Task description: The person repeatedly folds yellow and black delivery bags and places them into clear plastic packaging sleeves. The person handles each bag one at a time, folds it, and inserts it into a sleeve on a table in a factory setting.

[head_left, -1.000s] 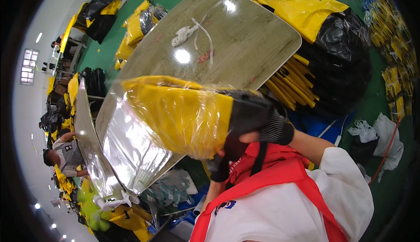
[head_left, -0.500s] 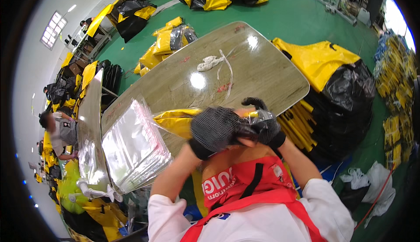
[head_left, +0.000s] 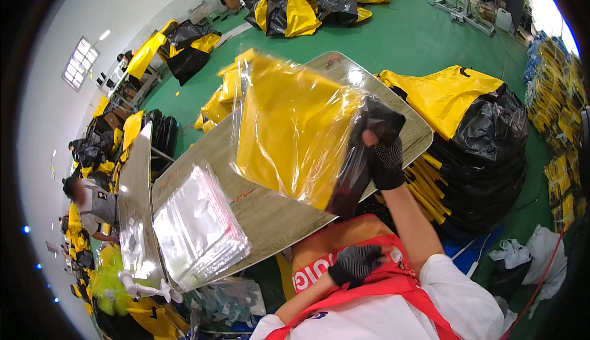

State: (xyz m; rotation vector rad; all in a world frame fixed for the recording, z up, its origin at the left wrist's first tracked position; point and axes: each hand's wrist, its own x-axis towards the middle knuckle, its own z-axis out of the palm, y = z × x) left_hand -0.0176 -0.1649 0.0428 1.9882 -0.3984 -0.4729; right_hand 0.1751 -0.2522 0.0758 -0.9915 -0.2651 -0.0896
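Raised over the table (head_left: 264, 229) is a flat clear plastic bag with a folded yellow-and-black sheet (head_left: 295, 128) inside. My right hand (head_left: 387, 149), in a dark dotted glove with bare fingertips, grips its black right edge, thumb on top. Close against the red apron (head_left: 319, 266), my left hand (head_left: 356, 265) wears a matching glove. Its fingers are curled together at the tips; whatever they hold, if anything, is too small to make out. A stack of clear plastic bags with pink edges (head_left: 200, 223) lies on the table's left part.
Right of the table stands a tall pile of black and yellow folded sheets (head_left: 485, 156). Wrapped yellow packs (head_left: 215, 106) lie on the green floor beyond the table. A second table (head_left: 135, 199) adjoins at left, with a person (head_left: 95, 208) behind it. White plastic bags (head_left: 541, 254) sit at lower right.
Both hands were together at the table's near edge. Now my right hand has swung the bagged yellow sheet up over the table, and my left hand has dropped back to the apron.
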